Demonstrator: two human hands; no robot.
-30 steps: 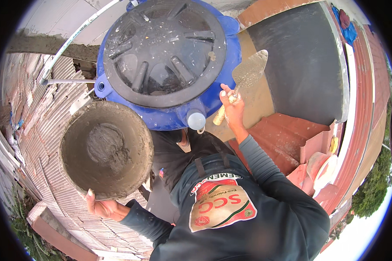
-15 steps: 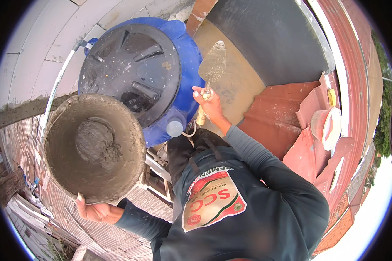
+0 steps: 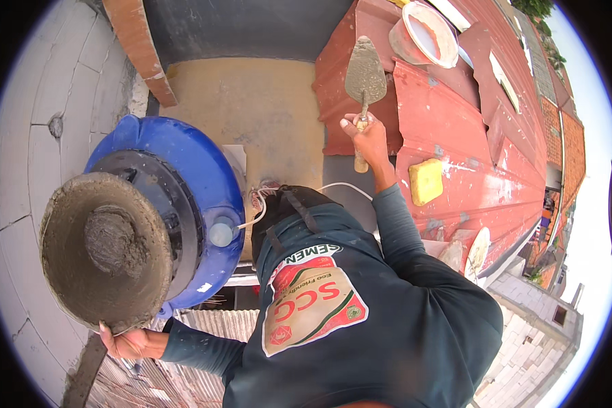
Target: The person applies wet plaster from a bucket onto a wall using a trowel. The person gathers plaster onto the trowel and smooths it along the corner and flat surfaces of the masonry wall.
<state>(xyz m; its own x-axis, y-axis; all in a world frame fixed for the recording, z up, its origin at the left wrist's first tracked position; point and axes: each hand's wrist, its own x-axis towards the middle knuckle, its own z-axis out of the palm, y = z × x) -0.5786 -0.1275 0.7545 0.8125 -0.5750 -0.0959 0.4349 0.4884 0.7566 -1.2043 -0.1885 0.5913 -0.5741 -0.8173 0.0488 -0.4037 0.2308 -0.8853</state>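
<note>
My left hand (image 3: 130, 342) grips the near rim of a mortar-caked bucket (image 3: 68, 272), its thumb over the edge. Inside lies a lump of wet grey mortar (image 3: 112, 241). The bucket is in front of a blue water tank (image 3: 217, 170) with a dark lid, hiding part of it. On the right, my right hand (image 3: 372, 141) is closed around the wooden handle of a pointed trowel (image 3: 365, 71). Grey mortar coats the trowel's blade, which points away from me above red metal sheets.
Red roofing sheets (image 3: 469, 136) carry a yellow sponge-like block (image 3: 426, 182) and a whitish-red bucket (image 3: 425, 34). A block wall (image 3: 20, 163) stands at left. Beyond the tank lies a tan floor (image 3: 251, 95) below a dark wall (image 3: 238, 27). A white hose (image 3: 347, 185) runs near my waist.
My view has turned to the right, bringing the yellow block and more red roofing into sight. The bucket now overlaps more of the tank's lid. Both hands keep their holds.
</note>
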